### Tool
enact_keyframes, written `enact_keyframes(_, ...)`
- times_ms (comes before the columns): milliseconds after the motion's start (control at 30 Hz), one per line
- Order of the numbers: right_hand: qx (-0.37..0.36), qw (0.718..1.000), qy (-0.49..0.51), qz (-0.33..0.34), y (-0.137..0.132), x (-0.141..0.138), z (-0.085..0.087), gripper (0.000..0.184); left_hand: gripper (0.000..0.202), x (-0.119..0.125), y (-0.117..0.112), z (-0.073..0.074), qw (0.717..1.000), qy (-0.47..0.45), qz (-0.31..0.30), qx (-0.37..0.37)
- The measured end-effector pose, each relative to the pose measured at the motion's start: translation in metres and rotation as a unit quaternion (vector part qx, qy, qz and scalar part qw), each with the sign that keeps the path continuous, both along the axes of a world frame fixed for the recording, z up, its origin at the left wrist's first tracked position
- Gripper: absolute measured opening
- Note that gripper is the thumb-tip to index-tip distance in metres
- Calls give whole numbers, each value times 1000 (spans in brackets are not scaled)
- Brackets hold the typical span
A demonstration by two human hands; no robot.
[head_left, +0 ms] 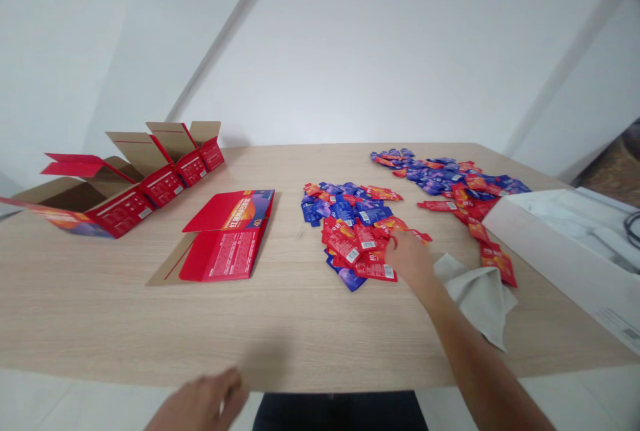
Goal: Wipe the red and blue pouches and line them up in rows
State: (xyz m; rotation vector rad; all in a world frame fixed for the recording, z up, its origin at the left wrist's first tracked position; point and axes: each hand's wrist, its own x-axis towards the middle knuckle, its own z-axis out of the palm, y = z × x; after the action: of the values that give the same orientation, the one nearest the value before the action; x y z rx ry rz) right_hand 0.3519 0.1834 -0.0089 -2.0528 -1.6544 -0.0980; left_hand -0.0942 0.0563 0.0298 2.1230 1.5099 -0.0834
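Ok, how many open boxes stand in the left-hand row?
4, receding in line: nearest box in front, second box and third box behind it, farthest box at the back. More could be hidden.

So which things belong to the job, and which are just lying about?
Probably in the job:
red and blue sachets, at the right hand
sachet pile farther right
flattened red carton
open red cartons

Probably lying about:
light grey cloth
white box

Head camera looks forward (and down) — over the nearby table [310, 331].
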Motion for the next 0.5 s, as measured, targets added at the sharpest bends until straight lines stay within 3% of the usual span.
enact_keyframes(100, -71, 990, -85, -83, -27, 37, -2, 29, 37, 23, 73, 12, 983, 54, 97, 145)
enact_keyframes(233, -74, 989, -108, -66, -32, 49, -8, 32, 47, 53, 160, 5, 922, 117, 171, 326)
enact_keyframes(333, -22, 995, -96, -23, -14, 18, -6, 31, 64, 61, 203, -16, 878, 150, 253, 378)
enact_keyframes(500, 22, 994, -53, 96, 27, -63, 2, 31, 69, 53, 241, -44, 864, 136, 302, 379)
